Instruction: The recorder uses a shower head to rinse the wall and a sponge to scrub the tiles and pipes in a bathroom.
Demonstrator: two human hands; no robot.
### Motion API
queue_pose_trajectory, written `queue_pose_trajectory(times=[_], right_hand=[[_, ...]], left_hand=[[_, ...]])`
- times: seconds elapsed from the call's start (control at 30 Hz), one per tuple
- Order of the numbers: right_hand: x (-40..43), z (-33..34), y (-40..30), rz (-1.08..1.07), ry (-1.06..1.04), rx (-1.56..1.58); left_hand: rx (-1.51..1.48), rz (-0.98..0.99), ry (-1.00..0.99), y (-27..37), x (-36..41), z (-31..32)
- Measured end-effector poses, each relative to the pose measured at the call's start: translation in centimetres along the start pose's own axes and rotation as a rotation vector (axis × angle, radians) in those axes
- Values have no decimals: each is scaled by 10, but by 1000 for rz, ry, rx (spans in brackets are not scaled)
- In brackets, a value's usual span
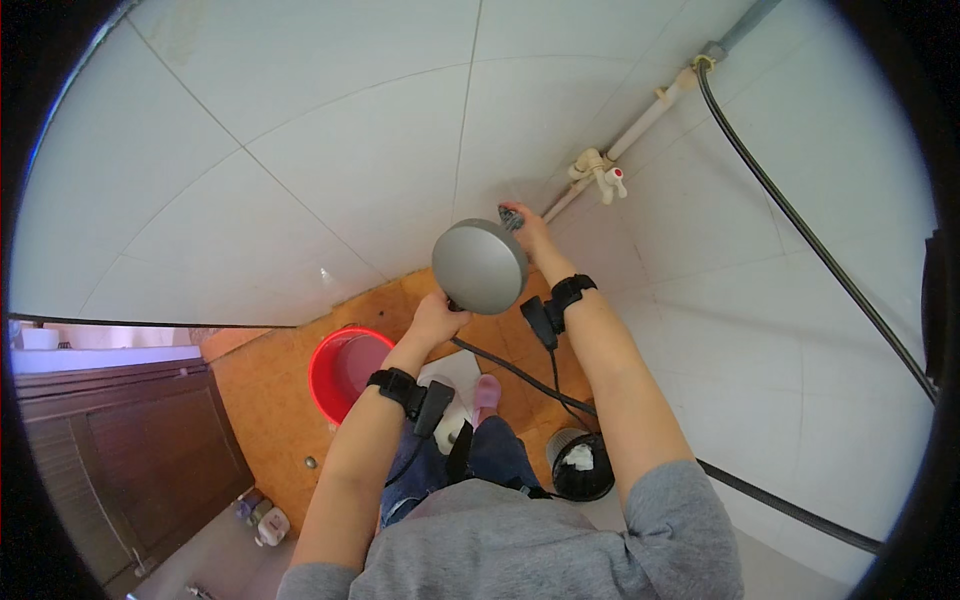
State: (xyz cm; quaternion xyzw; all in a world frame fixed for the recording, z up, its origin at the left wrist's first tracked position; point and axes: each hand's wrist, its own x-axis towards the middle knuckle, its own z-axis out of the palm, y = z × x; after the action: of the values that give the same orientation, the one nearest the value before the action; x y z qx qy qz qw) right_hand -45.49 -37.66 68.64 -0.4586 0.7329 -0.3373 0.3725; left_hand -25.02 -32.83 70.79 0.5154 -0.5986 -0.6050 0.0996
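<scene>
My left hand grips the short handle of a round grey hand shower head, whose smooth disc faces up toward me. From that hand a dark shower hose runs down to the right and passes behind my right arm. Close to the tiled wall, my right hand holds a small dark grey, textured thing, perhaps a scouring pad. The shower head's disc lies between my two hands, and its underside is hidden.
A red bucket of water stands on the orange tiled floor. A white pipe with a tap runs along the wall corner. A black-lined bin sits by my leg, and a brown door is at left.
</scene>
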Motion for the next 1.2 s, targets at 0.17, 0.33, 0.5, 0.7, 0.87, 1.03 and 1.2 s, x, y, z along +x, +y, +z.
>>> queue_pose_trajectory(times=[0.17,0.33,0.5,0.7,0.87,1.03,1.2], right_hand=[[7,-6,4,57,29,-227],[1,-9,-21,206,54,-275],[5,-9,-15,129,9,-364],[10,-7,-14,61,-33,-415],[2,-16,-33,137,-106,-406],[-12,-32,-23,97,49,-480],[-11,-40,-8,101,171,-504]], left_hand=[[6,72,29,-2,1,3],[47,29,8,2,-2,-2],[-2,36,-6,2,-3,-4],[-47,47,16,6,-5,-4],[-43,77,39,-2,-10,-5],[-5,21,111,-15,-27,2],[14,9,173,-23,-30,6]])
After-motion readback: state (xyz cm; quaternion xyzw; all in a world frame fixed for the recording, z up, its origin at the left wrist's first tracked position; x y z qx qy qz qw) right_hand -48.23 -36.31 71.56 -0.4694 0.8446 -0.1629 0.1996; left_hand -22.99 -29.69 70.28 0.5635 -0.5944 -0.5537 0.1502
